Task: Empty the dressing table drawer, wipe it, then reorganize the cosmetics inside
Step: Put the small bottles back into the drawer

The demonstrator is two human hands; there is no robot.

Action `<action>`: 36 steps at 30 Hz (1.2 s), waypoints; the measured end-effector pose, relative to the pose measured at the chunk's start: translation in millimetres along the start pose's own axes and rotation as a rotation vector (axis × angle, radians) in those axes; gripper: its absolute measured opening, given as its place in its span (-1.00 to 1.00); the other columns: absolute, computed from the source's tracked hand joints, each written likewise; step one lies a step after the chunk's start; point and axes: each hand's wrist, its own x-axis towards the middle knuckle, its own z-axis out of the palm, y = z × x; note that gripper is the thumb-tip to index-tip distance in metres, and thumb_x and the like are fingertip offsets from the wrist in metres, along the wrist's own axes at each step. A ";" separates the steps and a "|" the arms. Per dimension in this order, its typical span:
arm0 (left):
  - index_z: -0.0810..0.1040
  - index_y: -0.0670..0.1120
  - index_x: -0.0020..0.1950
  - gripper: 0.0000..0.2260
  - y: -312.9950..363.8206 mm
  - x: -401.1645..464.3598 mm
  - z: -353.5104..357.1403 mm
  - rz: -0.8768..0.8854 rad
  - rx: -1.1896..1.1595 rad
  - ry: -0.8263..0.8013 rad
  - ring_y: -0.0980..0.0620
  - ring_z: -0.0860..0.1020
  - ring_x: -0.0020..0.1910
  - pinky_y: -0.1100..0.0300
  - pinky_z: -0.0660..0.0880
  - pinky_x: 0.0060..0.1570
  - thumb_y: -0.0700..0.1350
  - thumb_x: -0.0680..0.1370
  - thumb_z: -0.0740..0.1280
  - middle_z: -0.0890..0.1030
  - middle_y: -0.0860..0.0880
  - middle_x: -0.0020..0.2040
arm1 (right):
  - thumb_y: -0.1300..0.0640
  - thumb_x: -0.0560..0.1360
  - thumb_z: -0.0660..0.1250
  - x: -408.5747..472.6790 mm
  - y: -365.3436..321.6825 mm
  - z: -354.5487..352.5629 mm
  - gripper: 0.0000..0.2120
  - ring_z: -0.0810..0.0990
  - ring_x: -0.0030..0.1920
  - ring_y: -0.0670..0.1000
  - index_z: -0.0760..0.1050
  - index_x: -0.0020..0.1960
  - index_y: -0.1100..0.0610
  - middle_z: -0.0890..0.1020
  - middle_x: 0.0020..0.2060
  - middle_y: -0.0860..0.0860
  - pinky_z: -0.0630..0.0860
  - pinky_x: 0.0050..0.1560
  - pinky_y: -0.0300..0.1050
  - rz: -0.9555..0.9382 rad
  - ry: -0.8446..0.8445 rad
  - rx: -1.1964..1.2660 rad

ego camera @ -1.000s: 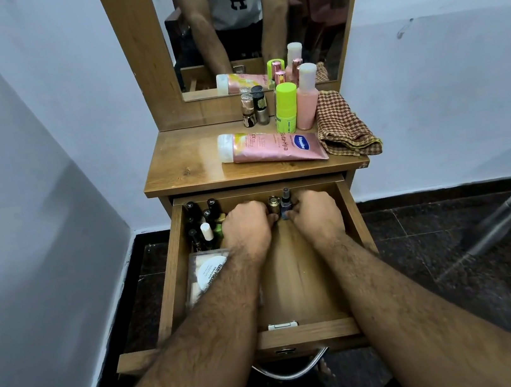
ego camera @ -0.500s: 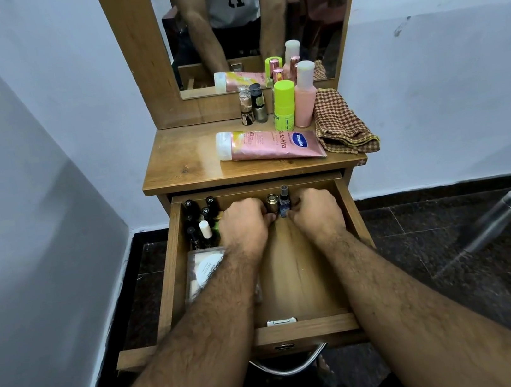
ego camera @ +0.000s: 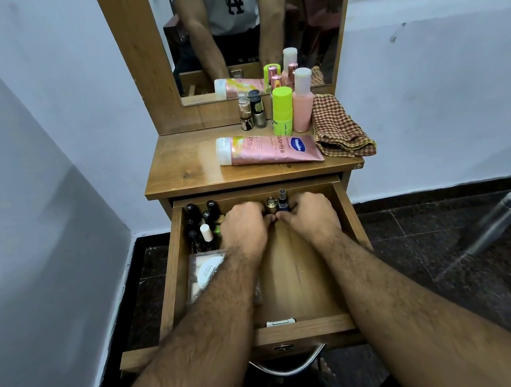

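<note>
Wooden drawer [ego camera: 173, 272]: left hand [ego camera: 244, 228] pinches a gold-capped bottle [ego camera: 271, 206]; right hand [ego camera: 312, 216] pinches a dark bottle [ego camera: 283, 202].

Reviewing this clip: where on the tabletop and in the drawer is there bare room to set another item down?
Tabletop: the left part is bare, left of the pink tube; the right side is crowded by bottles and cloth. Drawer: bare floor between the forearms, toward the front. Its back left is packed with small bottles, with a clear pack nearer the front.
</note>
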 end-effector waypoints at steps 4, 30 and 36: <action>0.66 0.01 0.08 -0.77 1.4 0.7 0.0 0.001 0.010 -0.007 -0.14 0.63 0.04 0.09 0.52 -0.06 0.11 0.55 0.37 0.68 -0.09 -0.03 | -0.02 0.50 0.43 0.9 -1.4 0.8 -0.80 0.64 -0.08 0.00 0.65 0.04 0.06 0.69 -0.14 -0.02 0.54 0.00 -0.11 0.013 -0.005 0.002; 0.65 -0.01 0.09 -0.77 2.1 -0.1 -0.3 -0.006 0.036 -0.015 -0.14 0.62 0.08 0.06 0.53 -0.02 0.09 0.54 0.38 0.68 -0.09 0.02 | -0.01 0.49 0.45 -3.4 -5.8 -1.6 -0.83 0.64 -0.09 0.01 0.61 -0.02 0.07 0.67 -0.12 0.00 0.60 -0.05 -0.06 0.096 0.034 -0.041; 0.66 -0.01 0.08 -0.78 2.5 -1.5 -3.4 -0.009 0.013 -0.008 -0.15 0.62 0.07 0.06 0.53 -0.02 0.08 0.53 0.40 0.68 -0.10 0.01 | 0.01 0.49 0.45 -5.7 -8.0 -5.8 -0.84 0.62 -0.11 0.00 0.61 -0.01 0.08 0.66 -0.12 -0.01 0.55 -0.10 -0.10 0.090 0.022 -0.046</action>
